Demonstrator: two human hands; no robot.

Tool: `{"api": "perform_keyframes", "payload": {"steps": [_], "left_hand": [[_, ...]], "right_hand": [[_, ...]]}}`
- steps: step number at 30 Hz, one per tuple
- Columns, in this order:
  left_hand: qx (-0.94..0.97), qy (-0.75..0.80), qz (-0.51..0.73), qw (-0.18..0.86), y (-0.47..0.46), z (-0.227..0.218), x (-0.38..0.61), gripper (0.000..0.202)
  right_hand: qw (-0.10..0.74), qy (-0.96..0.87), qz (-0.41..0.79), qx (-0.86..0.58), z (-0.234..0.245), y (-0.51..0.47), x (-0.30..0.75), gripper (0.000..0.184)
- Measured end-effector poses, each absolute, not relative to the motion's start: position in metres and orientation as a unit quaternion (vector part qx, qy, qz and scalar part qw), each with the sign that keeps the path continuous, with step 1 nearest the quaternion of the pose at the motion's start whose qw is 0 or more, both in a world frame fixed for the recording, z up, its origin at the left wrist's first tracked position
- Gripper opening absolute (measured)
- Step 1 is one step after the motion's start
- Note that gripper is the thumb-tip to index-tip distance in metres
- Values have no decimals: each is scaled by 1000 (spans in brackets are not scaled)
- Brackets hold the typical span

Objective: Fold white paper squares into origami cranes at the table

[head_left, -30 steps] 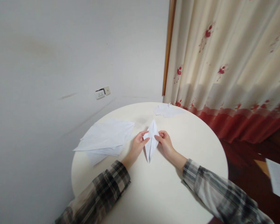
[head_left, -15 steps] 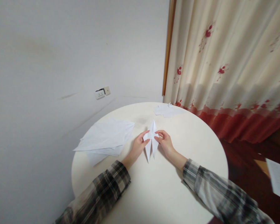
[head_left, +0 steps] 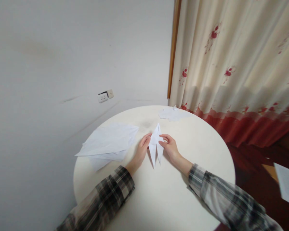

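Observation:
A folded white paper [head_left: 155, 140] is between my hands above the round table, with one point at the far end and two narrow split points toward me. My right hand [head_left: 171, 147] pinches its right edge between thumb and fingers. At the left edge is my left hand [head_left: 141, 150], its fingers curled and the thumb drawn close to the index finger; some of those fingers pass behind the paper. Both forearms wear plaid sleeves.
Several loose white sheets [head_left: 108, 139] lie on the left of the white round table [head_left: 156, 199]. More paper [head_left: 171, 114] rests at the far edge. A wall with a socket [head_left: 102, 97] is to the left, a flowered curtain [head_left: 231, 64] to the right.
My left thumb has lifted off the paper's front and moved back to the left edge. The folded paper has shifted very slightly, while my right hand stays in place.

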State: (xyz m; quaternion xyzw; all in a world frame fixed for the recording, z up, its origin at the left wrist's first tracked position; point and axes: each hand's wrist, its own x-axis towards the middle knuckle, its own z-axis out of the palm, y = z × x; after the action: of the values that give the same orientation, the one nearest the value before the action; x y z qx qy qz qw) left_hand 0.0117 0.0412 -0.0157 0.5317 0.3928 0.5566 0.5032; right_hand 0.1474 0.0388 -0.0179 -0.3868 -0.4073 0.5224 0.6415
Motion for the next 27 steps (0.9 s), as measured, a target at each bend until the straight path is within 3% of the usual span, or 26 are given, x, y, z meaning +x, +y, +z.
{"api": "perform_keyframes", "payload": {"steps": [9,16,27], "left_hand": [[501,389,562,531,47,-22,8,47],[536,395,557,496,45,-16,10,32],[633,390,518,423,46,-21,13,49]], "right_hand": [[633,-399,542,-383,-16,36,147,30],[632,-400,542,-384,-19,39,148,21],[622,-408,575,-342,-18,37,145,30]]}}
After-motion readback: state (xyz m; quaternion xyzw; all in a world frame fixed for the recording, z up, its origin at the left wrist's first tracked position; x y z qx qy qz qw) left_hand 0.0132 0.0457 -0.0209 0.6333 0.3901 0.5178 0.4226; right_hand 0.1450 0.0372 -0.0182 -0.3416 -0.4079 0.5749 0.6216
